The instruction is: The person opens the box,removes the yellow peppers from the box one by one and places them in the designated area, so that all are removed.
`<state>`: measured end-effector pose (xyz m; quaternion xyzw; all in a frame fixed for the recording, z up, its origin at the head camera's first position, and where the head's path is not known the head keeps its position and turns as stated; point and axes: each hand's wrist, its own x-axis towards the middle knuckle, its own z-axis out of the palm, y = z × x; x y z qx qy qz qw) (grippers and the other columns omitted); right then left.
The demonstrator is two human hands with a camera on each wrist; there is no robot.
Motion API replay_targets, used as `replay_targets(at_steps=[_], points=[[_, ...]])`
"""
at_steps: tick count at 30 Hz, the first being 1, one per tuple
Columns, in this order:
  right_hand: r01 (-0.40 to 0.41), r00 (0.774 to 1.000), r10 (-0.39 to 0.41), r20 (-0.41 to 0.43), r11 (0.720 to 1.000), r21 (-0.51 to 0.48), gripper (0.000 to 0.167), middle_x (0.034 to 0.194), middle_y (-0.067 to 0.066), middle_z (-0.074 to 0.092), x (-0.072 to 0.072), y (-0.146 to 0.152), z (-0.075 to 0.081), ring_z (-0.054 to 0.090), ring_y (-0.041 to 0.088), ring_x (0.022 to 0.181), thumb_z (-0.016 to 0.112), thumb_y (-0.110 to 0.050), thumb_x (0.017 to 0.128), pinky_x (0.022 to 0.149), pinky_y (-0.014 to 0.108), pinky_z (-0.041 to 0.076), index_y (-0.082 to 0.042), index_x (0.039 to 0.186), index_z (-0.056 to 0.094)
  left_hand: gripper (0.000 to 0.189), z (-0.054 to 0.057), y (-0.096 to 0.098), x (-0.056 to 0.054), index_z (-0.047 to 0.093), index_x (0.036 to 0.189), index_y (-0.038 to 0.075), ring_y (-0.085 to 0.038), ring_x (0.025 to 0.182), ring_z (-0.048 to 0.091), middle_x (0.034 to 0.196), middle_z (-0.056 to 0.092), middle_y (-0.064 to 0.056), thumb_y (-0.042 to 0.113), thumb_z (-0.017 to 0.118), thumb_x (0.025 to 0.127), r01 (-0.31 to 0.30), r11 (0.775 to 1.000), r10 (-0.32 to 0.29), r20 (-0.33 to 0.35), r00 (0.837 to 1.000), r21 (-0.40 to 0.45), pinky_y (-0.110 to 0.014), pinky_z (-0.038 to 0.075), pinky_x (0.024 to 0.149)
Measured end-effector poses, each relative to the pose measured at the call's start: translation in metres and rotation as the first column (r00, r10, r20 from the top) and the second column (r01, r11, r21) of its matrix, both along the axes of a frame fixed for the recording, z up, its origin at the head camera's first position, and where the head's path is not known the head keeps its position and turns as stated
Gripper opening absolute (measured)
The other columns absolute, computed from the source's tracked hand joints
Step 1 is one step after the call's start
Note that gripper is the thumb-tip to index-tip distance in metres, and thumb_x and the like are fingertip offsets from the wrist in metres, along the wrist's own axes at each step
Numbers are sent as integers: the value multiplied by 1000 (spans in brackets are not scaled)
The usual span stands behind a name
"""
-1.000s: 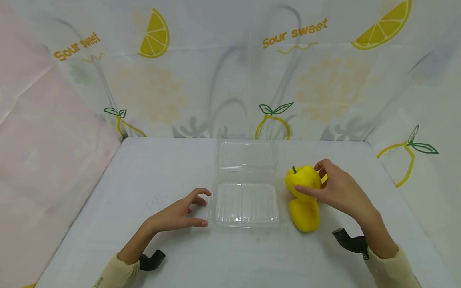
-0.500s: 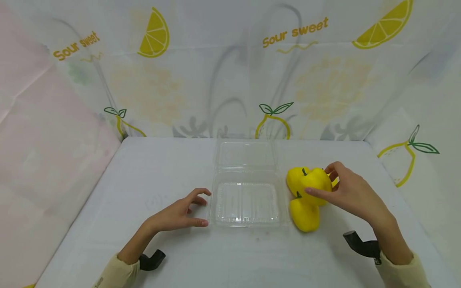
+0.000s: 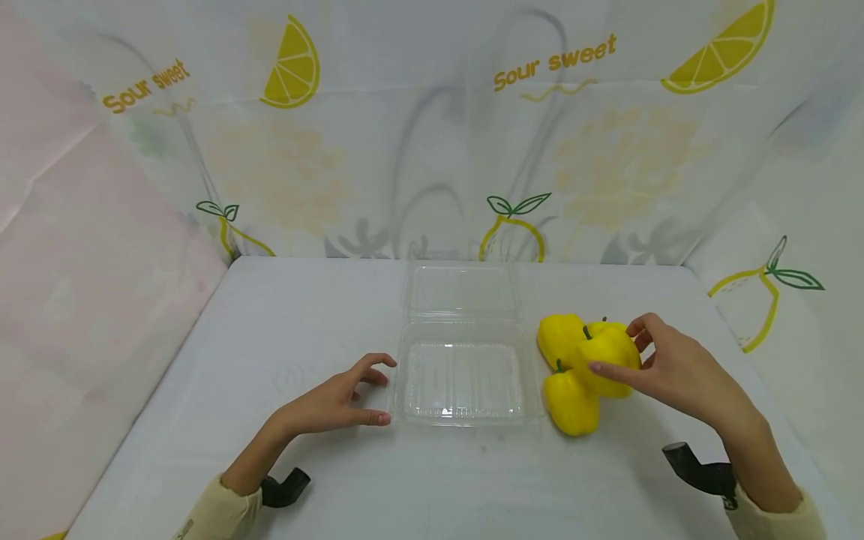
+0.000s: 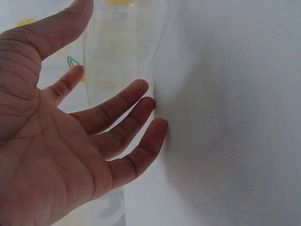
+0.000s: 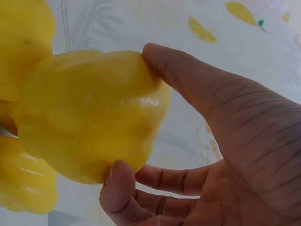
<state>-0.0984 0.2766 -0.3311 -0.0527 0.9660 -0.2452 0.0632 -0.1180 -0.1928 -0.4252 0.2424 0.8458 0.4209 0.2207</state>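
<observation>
My right hand (image 3: 688,375) grips a yellow bell pepper (image 3: 613,360) between thumb and fingers, to the right of the clear container. In the right wrist view, the thumb lies along one side of that bell pepper (image 5: 94,113) and curled fingers are at the other. More yellow bell peppers crowd around it: one behind left (image 3: 559,339), one in front (image 3: 571,405), and another mostly hidden behind it. A hinged clear plastic container (image 3: 462,382) lies with its lid (image 3: 462,291) folded back. By its left edge, my left hand (image 3: 331,401) rests with loosely bent fingers, holding nothing.
A white cloth (image 3: 324,307) covers the table, with a lemon-print curtain (image 3: 405,135) hanging at the back and sides. Black curved pieces (image 3: 286,487) stick out at both wrists.
My right hand has moved right and slightly down with the held bell pepper, uncovering more of the bell peppers on its left. The left hand and the container stay in place.
</observation>
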Motion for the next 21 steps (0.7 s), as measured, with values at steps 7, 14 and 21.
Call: replay_targets(at_steps=[7, 14, 21], points=[[4, 1000, -5, 23, 1000, 17, 75, 104, 16, 60, 5, 9, 1, 58, 22, 76, 74, -61, 80, 59, 34, 47, 0, 116, 47, 75, -2, 0, -1, 33, 143, 25, -22, 124, 51, 128, 57, -5, 39, 79, 85, -3, 1000, 3, -2, 1000, -4, -51, 42, 95], [-7, 999, 6, 37, 1000, 26, 74, 107, 16, 60, 8, 14, -1, 58, 22, 78, 74, -60, 80, 60, 34, 47, -1, 116, 47, 75, -2, 1, 0, 34, 142, 27, -19, 124, 50, 127, 56, -3, 35, 80, 83, -15, 1000, 15, 14, 1000, -1, -50, 41, 97], [-9, 998, 6, 59, 999, 45, 74, 98, 11, 61, 11, 17, -4, 54, 19, 70, 74, -60, 79, 58, 34, 45, -2, 115, 47, 76, -2, 1, 0, 34, 143, 27, -19, 124, 50, 128, 56, -4, 35, 81, 83, -15, 1000, 15, 14, 1000, 1, -50, 41, 97]])
